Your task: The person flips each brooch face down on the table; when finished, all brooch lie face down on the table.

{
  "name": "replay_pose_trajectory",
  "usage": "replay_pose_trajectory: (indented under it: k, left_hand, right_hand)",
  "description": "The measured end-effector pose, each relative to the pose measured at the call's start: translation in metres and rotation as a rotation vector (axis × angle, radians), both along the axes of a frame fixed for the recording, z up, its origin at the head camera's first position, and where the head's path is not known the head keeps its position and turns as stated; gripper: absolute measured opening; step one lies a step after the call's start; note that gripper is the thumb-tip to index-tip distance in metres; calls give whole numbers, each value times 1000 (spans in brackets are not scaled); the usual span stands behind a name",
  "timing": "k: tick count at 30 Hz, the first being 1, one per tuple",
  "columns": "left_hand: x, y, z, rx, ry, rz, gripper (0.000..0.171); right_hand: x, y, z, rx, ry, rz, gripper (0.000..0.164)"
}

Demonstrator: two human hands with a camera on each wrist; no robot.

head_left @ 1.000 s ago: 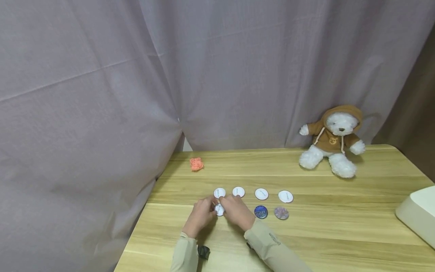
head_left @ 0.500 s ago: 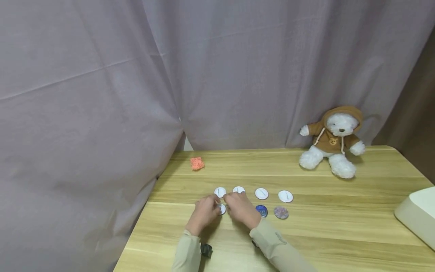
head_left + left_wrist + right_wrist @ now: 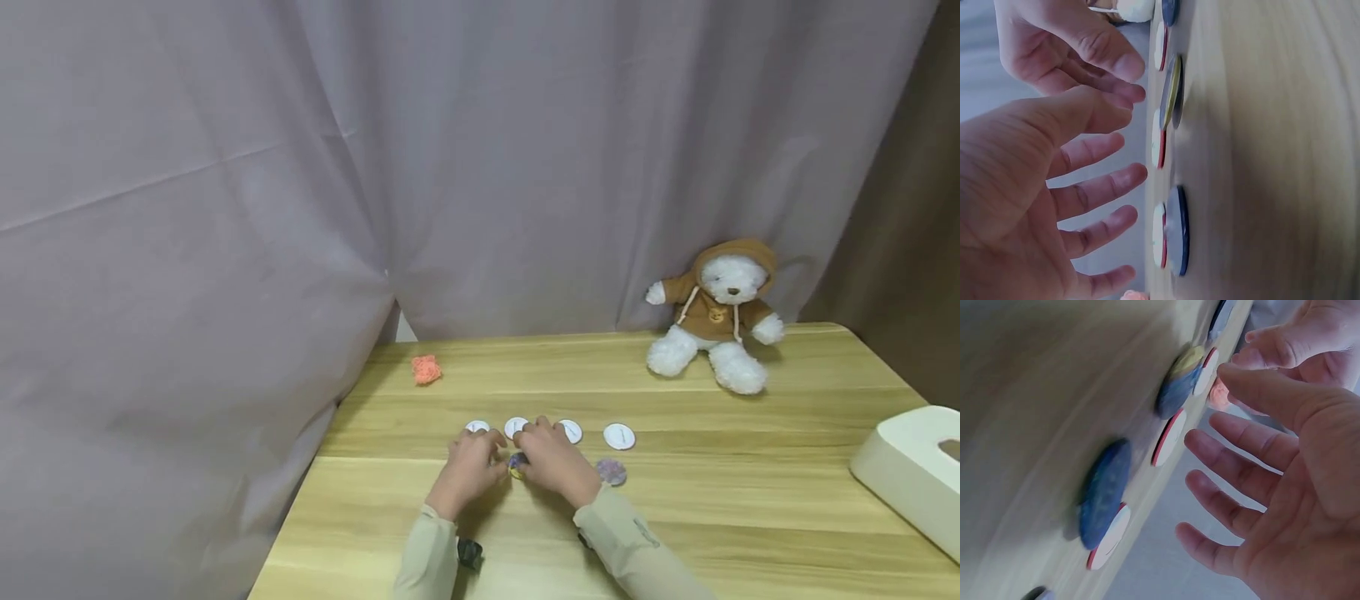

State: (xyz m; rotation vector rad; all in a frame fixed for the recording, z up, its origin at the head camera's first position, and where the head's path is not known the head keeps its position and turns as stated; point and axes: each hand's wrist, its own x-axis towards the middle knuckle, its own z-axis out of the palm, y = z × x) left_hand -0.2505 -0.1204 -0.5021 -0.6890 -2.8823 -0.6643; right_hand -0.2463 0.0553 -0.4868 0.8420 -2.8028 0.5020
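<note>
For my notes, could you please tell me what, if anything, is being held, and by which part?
Nothing is held: the left hand and right hand are clear of the yellow-and-blue badge.

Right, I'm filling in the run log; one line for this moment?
left hand: holds nothing | right hand: holds nothing | blue-and-yellow badge: between hands | white badges: row behind

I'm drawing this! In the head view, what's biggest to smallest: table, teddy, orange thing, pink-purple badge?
1. Table
2. Teddy
3. Orange thing and pink-purple badge: too alike to rank
</note>
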Motion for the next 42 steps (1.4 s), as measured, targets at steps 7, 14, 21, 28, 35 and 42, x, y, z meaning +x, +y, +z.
replay_pose_trajectory:
  k: [7,14,21,28,35,42]
  left_hand:
    - [3,8,-4,-26,18,-26,37]
    - [2,15,-2,-42,24,-39,29]
    - [2,18,-4,-67,26,-52,25]
    - [2,20,-4,-56,37,-58,23]
    - [2,19,-7,-46,76,-52,21]
    - [4,17,-6,-52,88,-55,20]
  right_hand:
    - [3,7,-8,-12,19,9,22]
    - [3,13,-12,-33,61,12,24]
    - [5,13,-11,-70,45,39,29]
    - [5,14,-13,-67,55,39,29]
    - [3,13,-13,-58,66,37,27]
    - [4,13,-14,-49,65,68,27]
